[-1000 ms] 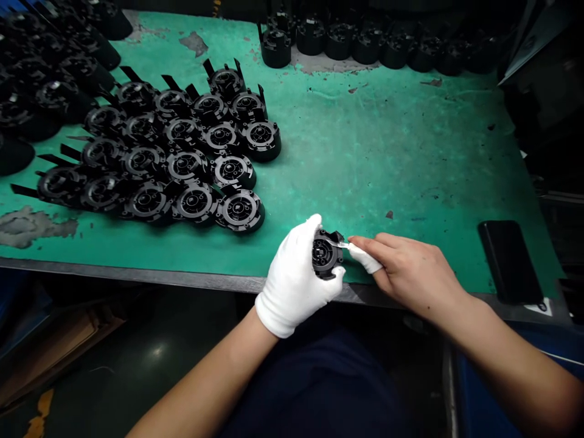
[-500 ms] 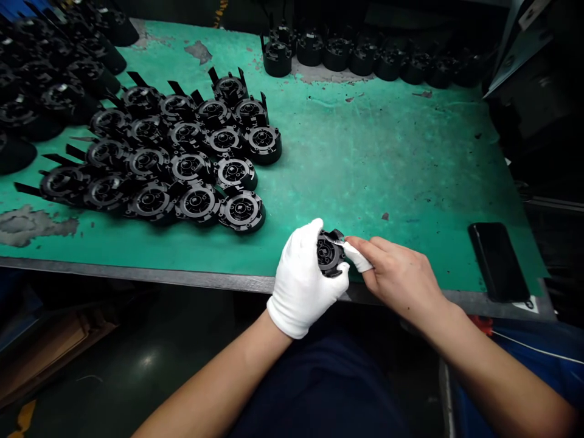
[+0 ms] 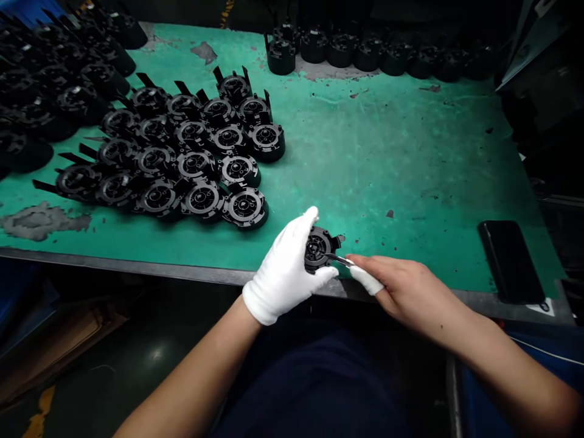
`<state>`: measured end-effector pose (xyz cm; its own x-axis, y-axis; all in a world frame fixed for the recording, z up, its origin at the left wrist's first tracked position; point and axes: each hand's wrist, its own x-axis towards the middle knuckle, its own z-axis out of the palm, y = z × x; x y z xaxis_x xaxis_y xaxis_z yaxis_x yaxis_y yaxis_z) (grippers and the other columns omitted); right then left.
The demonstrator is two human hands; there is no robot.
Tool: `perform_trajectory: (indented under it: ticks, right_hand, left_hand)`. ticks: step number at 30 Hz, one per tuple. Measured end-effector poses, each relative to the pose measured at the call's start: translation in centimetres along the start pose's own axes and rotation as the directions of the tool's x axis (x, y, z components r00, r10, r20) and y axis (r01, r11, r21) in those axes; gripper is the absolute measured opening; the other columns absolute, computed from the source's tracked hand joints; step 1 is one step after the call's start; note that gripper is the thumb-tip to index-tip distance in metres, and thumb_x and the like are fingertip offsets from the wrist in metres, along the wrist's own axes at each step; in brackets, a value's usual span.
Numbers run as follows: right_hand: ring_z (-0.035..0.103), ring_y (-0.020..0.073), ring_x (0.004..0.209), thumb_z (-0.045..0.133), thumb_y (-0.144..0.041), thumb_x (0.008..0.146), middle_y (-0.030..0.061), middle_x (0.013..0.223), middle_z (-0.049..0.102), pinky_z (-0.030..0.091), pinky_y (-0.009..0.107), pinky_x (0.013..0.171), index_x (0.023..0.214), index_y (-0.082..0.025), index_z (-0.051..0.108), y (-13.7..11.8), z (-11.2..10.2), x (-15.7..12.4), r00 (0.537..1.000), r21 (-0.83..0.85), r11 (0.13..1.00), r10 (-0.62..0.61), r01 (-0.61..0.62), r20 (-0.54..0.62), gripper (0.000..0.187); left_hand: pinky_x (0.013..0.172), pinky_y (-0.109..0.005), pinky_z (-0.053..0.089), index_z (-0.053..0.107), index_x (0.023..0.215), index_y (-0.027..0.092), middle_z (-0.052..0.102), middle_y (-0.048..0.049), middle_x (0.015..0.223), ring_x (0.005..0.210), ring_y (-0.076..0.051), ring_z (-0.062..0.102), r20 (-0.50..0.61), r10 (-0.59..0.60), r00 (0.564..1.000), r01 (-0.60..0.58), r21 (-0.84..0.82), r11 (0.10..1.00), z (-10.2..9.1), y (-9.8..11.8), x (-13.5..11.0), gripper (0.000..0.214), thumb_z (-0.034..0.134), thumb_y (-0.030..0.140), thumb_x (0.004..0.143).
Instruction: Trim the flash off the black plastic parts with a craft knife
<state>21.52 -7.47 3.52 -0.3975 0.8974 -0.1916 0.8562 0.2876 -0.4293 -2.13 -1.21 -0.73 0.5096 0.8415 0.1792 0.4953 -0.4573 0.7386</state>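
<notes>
My left hand (image 3: 285,267), in a white glove, is wrapped round a round black plastic housing (image 3: 318,244) at the table's front edge. The ringed, ribbed face of the housing is turned up, and a tab sticks out at its right side. In my right hand (image 3: 410,285), bare but for a white cover on the thumb, is a slim knife-like blade (image 3: 340,260). It is pinched between thumb and fingers, its tip at the right part of the housing's face. The handle, if any, is hidden in the palm.
Several similar black housings (image 3: 203,198) stand in rows on the green table (image 3: 387,152), left of my hands. More dark parts (image 3: 82,100) crowd the far left, and another row (image 3: 342,50) lines the back edge. A black phone (image 3: 511,261) lies at the front right.
The blade has moved from the housing's upper right rim to over its face. The housing has turned in my left hand, and my right hand has shifted slightly down and right.
</notes>
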Motion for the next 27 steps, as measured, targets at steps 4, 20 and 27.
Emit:
perform_trajectory:
  ticks: [4, 20, 27]
  right_hand:
    - [0.073, 0.0265, 0.104, 0.046, -0.004, 0.081, 0.0087, 0.125, 0.073, 0.060, 0.040, 0.085, 0.139, -0.018, 0.060, -0.3, -1.0, 0.6, 0.992, -0.042, 0.999, -0.026, 0.032, 0.124, 0.061]
    - [0.073, 0.0265, 0.103, 0.048, -0.004, 0.079, 0.0075, 0.123, 0.073, 0.058, 0.037, 0.080, 0.135, -0.021, 0.060, 0.4, -1.3, 1.2, 0.993, -0.056, 0.997, -0.051, 0.057, 0.111, 0.059]
    - [0.074, 0.0238, 0.091, 0.048, -0.002, 0.077, 0.0044, 0.112, 0.076, 0.052, 0.031, 0.069, 0.131, -0.026, 0.063, 0.1, -2.2, 2.3, 0.976, -0.077, 0.994, -0.060, 0.078, 0.212, 0.060]
  left_hand:
    - [0.119, -0.050, 0.041, 0.021, 0.156, 0.020, 0.046, -0.0168, 0.150, 0.141, -0.031, 0.047, 0.042, 0.036, 0.998, -0.034, -0.032, 0.999, -0.2, 0.0, 0.5, 0.096, 0.078, 0.037, 0.081]
    - [0.121, -0.050, 0.040, 0.026, 0.155, 0.025, 0.049, -0.0113, 0.151, 0.143, -0.030, 0.045, 0.220, 0.108, 0.970, -0.093, -0.079, 0.992, -1.7, -0.2, 2.0, 0.093, 0.079, 0.031, 0.079]
    - [0.120, -0.051, 0.041, 0.024, 0.156, 0.026, 0.048, -0.0119, 0.152, 0.143, -0.031, 0.045, 0.243, 0.118, 0.963, -0.103, -0.075, 0.992, -1.9, -0.5, 2.2, 0.095, 0.079, 0.033, 0.079]
